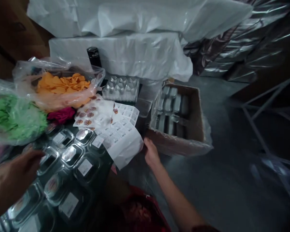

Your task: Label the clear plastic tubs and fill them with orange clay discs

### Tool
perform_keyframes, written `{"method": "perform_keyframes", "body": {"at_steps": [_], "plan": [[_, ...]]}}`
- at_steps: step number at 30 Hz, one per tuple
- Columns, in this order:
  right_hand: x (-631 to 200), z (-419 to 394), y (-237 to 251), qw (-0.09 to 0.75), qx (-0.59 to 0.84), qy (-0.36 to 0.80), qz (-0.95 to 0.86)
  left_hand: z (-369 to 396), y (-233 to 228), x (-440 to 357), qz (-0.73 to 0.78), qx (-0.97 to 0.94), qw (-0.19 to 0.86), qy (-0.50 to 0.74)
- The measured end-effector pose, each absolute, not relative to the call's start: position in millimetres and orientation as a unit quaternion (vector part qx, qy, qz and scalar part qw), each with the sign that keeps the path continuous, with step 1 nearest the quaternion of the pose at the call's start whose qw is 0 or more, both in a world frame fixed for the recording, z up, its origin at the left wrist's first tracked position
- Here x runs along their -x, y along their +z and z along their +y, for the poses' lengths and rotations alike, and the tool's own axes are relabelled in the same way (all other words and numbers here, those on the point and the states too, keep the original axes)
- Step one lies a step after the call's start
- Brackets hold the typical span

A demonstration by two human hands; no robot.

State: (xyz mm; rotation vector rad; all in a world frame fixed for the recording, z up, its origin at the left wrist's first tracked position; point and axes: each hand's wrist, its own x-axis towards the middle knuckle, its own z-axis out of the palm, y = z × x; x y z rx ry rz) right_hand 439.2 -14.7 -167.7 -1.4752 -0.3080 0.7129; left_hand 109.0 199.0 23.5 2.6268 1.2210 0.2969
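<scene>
Holding my right hand (151,153) at the label sheet's (128,148) edge, left hand (16,175) over clear containers (84,167) (both part-curled; can't tell grip).

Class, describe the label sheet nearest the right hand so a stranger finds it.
Find the open cardboard box. Left of it, papers overlap; the label sheet is the frontmost, beside the right hand. Unlike its neighbours, its near end is blank and curled.

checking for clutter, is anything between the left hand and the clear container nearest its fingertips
Nothing visible stands between the left hand and the clear container just ahead of it; blur hides whether they touch. Other containers crowd around it, and the label sheets lie farther right, out of that path.
</scene>
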Motion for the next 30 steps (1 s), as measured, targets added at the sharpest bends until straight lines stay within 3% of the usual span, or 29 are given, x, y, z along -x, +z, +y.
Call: {"method": "perform_keyframes", "body": {"at_steps": [2, 6, 11, 25, 30], "plan": [[-461.0, 1.9, -152.7, 0.683, 0.656, 0.282, -0.155, 164.0, 23.2, -160.2, 0.354, -0.921, 0.116, 0.115], [-491.2, 19.7, -120.8, 0.63, 0.644, 0.351, -0.255, 115.7, 10.1, -266.0, 0.169, -0.959, 0.198, 0.107], [-491.7, 19.7, -107.2, 0.59, 0.626, 0.399, -0.317, 118.8, -21.0, -348.1, 0.209, -0.959, 0.183, 0.056], [-511.3, 19.9, -102.8, 0.538, 0.604, 0.395, -0.435, 160.9, -30.3, -401.4, 0.215, -0.925, 0.301, -0.081], [-519.5, 18.1, -109.7, 0.539, 0.649, 0.355, -0.403, 195.5, -13.5, -399.1, 0.3, -0.918, 0.26, -0.003]]}}
